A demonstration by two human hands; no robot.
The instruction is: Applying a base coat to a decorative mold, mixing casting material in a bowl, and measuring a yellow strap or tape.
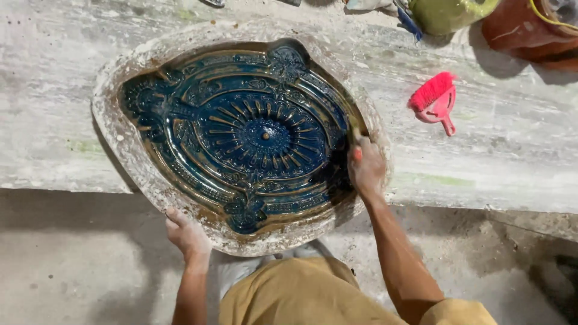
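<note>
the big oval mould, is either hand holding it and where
The left hand grips the mould by its near rim. The right hand holds a small brush against the inner right side.

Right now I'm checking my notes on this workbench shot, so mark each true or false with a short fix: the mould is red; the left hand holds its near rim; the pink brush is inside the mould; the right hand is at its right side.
1. The mould is red: false, it is dark blue with brownish relief.
2. The left hand holds its near rim: true.
3. The pink brush is inside the mould: false, it lies on the bench, apart.
4. The right hand is at its right side: true.
</note>
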